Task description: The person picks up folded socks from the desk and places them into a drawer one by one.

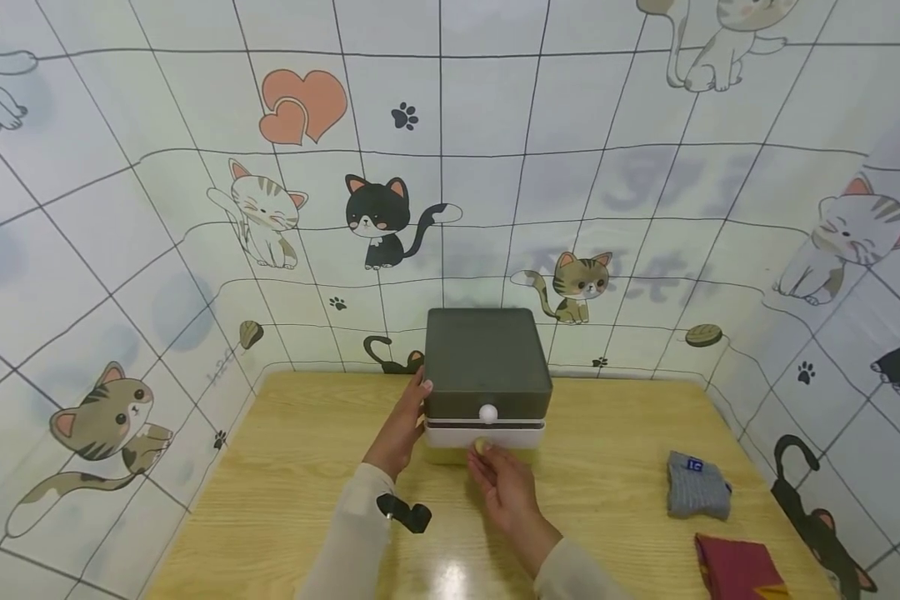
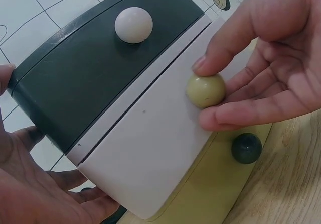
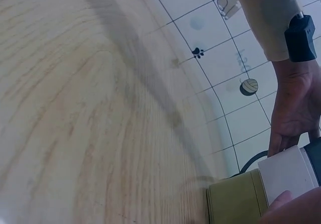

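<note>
A small drawer box point(image 1: 487, 350) with a dark green top stands on the table near the back wall. Its dark green upper drawer carries a white knob point(image 2: 134, 25). Below it, the white drawer point(image 2: 145, 148) has a yellow-green knob point(image 2: 206, 92), which my right hand point(image 1: 506, 492) pinches between thumb and fingers. The yellow-green bottom drawer point(image 2: 210, 189) bears a dark green knob point(image 2: 246, 148). Against the left side of the box rests my left hand point(image 1: 401, 429), fingers extended along it. Whether the white drawer stands slightly out, I cannot tell.
On the right of the wooden table point(image 1: 285, 500) lies a folded grey knit cloth point(image 1: 697, 485) with a blue label. Nearer the front is a folded dark red cloth point(image 1: 738, 568). Cat-patterned wall covering point(image 1: 480, 192) encloses the back and both sides.
</note>
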`<state>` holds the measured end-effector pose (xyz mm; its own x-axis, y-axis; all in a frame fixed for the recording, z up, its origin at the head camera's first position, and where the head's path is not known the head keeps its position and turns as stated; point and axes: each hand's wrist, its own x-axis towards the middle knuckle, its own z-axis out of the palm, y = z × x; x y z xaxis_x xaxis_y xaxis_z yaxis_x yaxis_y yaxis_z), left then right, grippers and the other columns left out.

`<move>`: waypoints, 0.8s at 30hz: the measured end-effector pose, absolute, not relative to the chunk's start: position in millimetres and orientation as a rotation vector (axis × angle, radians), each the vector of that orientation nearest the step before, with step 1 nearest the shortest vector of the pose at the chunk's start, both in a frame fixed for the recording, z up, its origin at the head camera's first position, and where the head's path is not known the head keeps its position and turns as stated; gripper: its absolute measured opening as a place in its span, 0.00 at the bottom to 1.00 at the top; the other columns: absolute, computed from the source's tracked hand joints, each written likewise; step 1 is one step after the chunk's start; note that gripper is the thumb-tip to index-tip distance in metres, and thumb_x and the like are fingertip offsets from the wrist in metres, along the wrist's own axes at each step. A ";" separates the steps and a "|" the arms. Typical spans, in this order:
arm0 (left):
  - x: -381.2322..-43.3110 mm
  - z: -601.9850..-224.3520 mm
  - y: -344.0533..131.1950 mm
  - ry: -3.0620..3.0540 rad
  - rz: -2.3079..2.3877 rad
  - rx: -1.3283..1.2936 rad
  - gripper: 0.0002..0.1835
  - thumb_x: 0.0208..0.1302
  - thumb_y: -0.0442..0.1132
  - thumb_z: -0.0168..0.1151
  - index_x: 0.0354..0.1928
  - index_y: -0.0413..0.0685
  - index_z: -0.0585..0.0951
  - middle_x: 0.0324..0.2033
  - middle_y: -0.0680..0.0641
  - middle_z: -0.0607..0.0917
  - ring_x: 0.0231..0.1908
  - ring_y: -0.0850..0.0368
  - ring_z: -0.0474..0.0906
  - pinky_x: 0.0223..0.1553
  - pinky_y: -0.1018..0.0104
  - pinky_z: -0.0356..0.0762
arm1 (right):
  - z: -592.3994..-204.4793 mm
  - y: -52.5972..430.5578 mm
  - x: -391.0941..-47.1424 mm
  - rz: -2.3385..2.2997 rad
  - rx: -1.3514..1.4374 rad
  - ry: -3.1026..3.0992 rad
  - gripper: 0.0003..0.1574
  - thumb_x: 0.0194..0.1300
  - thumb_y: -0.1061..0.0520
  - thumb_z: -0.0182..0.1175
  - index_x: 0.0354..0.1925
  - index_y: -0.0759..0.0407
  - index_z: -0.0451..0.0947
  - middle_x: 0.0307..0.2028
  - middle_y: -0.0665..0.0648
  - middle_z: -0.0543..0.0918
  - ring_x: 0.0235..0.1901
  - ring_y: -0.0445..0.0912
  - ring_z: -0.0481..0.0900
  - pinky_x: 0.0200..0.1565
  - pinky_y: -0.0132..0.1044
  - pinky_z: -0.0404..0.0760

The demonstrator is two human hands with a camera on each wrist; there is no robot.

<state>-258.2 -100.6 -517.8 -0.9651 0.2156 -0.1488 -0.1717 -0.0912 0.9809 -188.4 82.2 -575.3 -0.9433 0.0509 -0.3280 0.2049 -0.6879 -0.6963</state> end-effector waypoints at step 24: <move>-258.5 -520.8 -100.7 1.964 2.120 0.039 0.45 0.77 0.65 0.51 0.86 0.58 0.46 0.83 0.36 0.43 0.78 0.25 0.44 0.74 0.28 0.43 | -578.8 99.9 -122.7 -2.636 0.369 1.146 0.07 0.78 0.66 0.55 0.43 0.63 0.81 0.40 0.59 0.90 0.43 0.46 0.90 0.55 0.36 0.83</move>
